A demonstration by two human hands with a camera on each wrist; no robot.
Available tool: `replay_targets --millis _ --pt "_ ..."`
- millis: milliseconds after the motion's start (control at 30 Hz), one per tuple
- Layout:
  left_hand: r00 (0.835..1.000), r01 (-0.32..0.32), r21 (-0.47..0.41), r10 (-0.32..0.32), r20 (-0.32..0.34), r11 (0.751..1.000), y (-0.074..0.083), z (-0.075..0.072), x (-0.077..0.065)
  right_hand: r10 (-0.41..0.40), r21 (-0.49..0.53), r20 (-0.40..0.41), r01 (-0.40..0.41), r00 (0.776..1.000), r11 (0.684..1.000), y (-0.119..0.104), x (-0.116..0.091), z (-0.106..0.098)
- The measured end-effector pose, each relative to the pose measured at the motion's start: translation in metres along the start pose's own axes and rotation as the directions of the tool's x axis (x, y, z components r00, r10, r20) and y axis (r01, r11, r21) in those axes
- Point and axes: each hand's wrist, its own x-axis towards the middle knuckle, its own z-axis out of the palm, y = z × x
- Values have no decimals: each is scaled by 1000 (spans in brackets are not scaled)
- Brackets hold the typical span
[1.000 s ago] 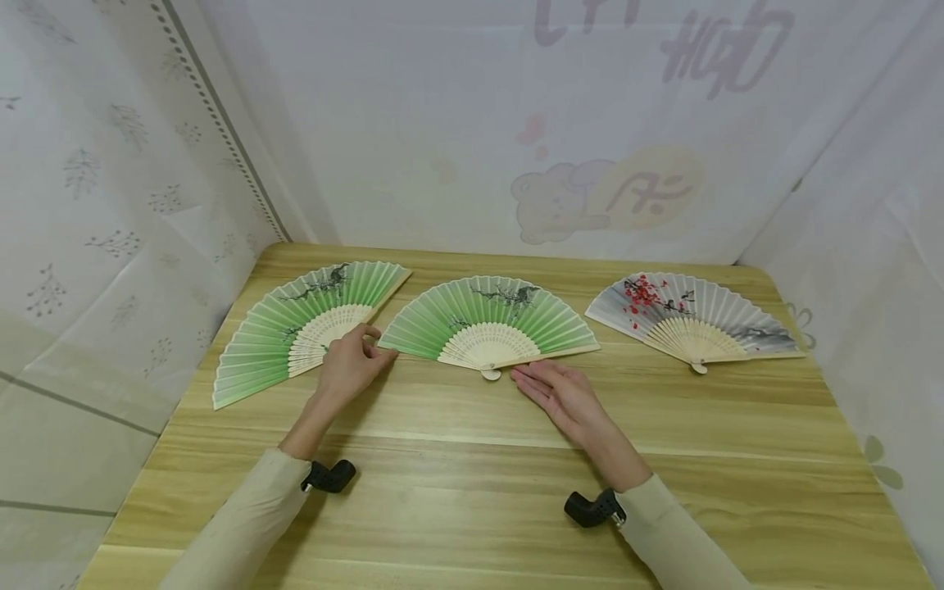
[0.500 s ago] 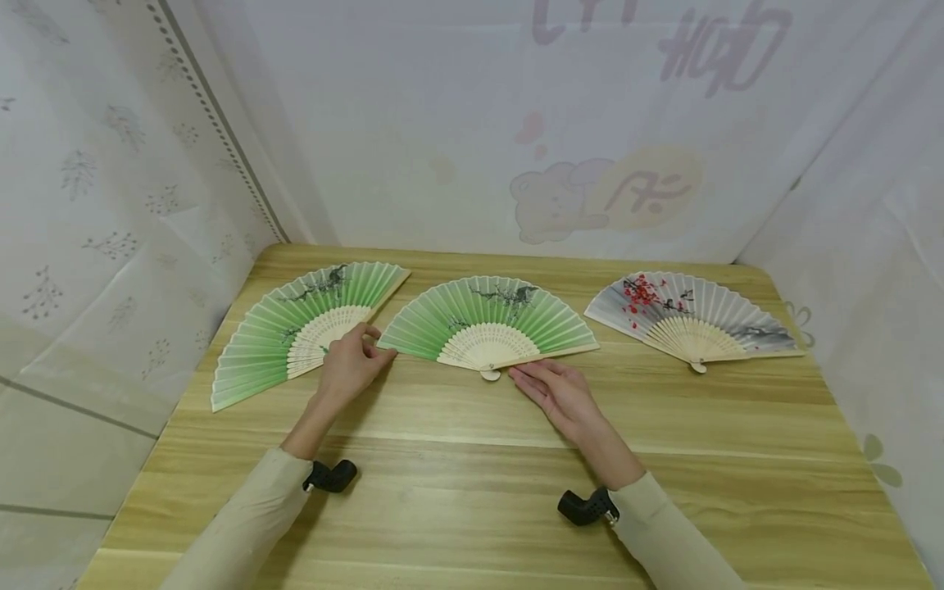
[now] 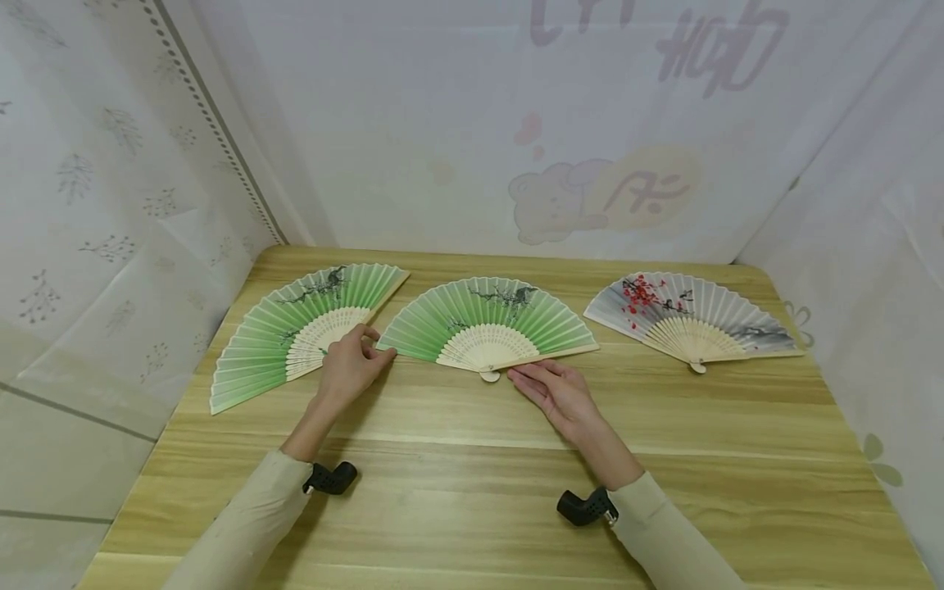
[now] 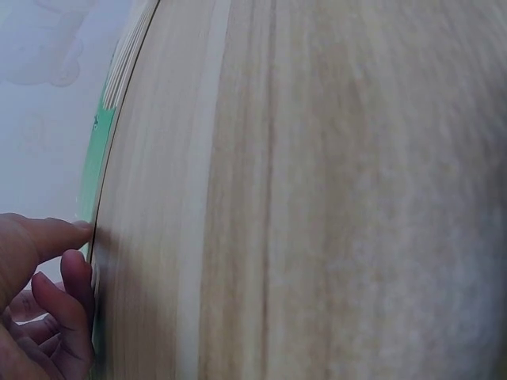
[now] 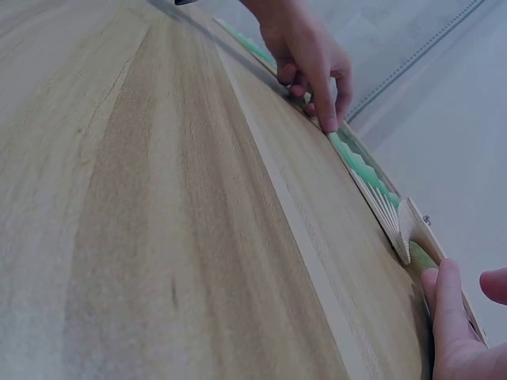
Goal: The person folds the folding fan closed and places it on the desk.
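The middle fan (image 3: 488, 321) touches the right hand (image 3: 564, 399), fingers straight, and left hand (image 3: 350, 365), grip unclear. Wood table (image 3: 450, 492), white cloth (image 3: 398, 139) behind.

Some kinda cloth-walled booth, can't tell if it's in a home: printed curtains (image 3: 413, 123) round a wood-grain desk (image 3: 457, 508).

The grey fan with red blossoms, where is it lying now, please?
In the head view, the grey fan lies spread on the right of the table, near the far edge, to the right of the middle green fan.
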Motion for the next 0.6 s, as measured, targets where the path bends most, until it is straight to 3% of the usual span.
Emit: replay_targets --millis 600 --pt "1000 3 -14 -3 6 1000 -2 2 2 27 -28 -70 -29 997 999 -3 2 5"
